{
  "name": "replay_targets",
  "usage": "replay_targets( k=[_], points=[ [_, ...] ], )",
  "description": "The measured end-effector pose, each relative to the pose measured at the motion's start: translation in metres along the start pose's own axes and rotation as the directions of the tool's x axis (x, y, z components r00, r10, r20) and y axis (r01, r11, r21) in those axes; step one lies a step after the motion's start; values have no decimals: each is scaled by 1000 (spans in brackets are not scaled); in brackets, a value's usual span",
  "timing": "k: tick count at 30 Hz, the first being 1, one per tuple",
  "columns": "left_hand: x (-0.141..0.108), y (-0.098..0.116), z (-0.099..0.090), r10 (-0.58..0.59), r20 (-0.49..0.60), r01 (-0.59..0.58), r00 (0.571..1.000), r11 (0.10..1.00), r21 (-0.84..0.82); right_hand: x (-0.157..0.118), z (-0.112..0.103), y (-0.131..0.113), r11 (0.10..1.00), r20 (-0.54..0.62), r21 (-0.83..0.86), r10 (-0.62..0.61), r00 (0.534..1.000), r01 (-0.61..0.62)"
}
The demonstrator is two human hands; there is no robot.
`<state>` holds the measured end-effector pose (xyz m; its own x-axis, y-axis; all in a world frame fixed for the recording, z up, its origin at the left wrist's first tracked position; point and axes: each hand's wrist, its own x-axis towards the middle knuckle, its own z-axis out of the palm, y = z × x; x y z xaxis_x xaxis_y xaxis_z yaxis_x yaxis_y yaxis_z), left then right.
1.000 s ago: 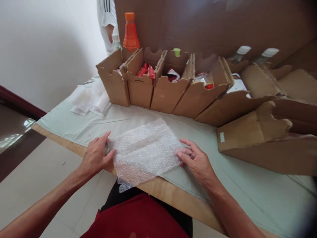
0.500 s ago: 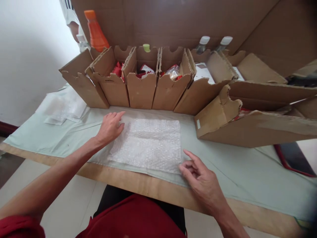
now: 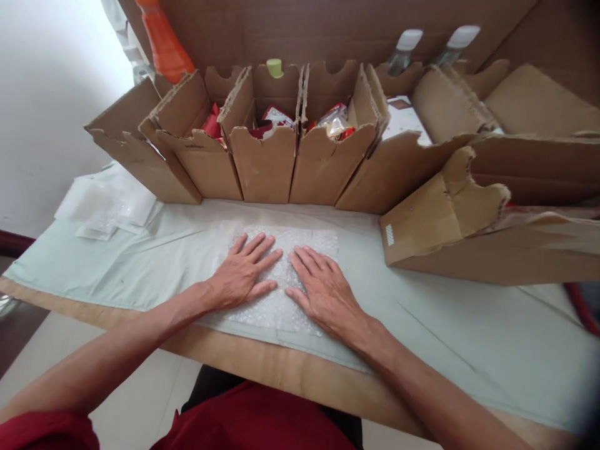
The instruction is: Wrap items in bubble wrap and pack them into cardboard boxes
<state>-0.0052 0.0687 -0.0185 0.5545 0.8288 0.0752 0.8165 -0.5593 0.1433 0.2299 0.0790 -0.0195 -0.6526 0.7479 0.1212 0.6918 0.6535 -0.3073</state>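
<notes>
A sheet of clear bubble wrap (image 3: 281,312) lies flat on the pale green cloth, close to the table's front edge. My left hand (image 3: 241,272) rests palm down on its left half with the fingers spread. On the right half lies my right hand (image 3: 323,287), also palm down, its thumb apart from the other fingers. The two hands are a small distance apart and neither grips anything. Parts of the wrap are hidden under them.
Cardboard bins (image 3: 267,169) holding red and white packets stand in a row behind the wrap. A longer cardboard box (image 3: 422,219) sits at the right. Clear plastic pieces (image 3: 112,200) lie at the left. An orange bottle (image 3: 166,47) stands behind the bins.
Both hands have moved inward from the wrap's sides onto its top and flattened out. The view has shifted slightly, with the bins now appearing closer.
</notes>
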Motion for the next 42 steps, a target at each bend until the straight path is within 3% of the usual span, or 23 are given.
replay_targets(
  k=[3, 7, 14, 21, 26, 28, 31, 34, 38, 42],
  points=[
    [-18, -12, 8, -67, -12, 67, 998, 998, -15, -12, 11, 11, 997, 9, -81, -5, 1000, 6],
    [-41, -20, 3, -157, -35, 155, 987, 987, -42, -25, 14, 19, 989, -53, -141, -48, 997, 40],
    [-92, -41, -8, -395, -62, 396, 917, 918, 13, -22, 20, 24, 981, -148, -157, -141, 979, 117],
    [-151, -24, 3, -444, -131, 454, 886, 888, 64, -26, 19, 20, 984, -89, -157, -101, 991, 86],
    [-175, -17, -2, -455, -141, 467, 879, 881, 72, -25, 4, 16, 997, 0, -69, -39, 999, 39],
    [-175, -12, -10, -423, -155, 432, 893, 901, 30, -33, -9, 15, 999, -24, 0, -46, 999, 46],
    [-163, 1, -23, -280, -189, 278, 941, 960, -38, -59, -32, 12, 994, -94, 66, -82, 992, 89],
    [-144, 12, -32, -128, -154, 117, 980, 990, -78, -91, -47, 6, 989, -29, 90, -115, 993, 117],
    [-115, 12, -37, 16, -85, -25, 996, 994, -103, -111, -45, -1, 991, 52, 63, -121, 991, 117],
    [-85, 6, -39, 96, -5, -96, 995, 986, -135, -106, -32, -3, 986, 38, 16, -166, 985, 165]
  ],
)
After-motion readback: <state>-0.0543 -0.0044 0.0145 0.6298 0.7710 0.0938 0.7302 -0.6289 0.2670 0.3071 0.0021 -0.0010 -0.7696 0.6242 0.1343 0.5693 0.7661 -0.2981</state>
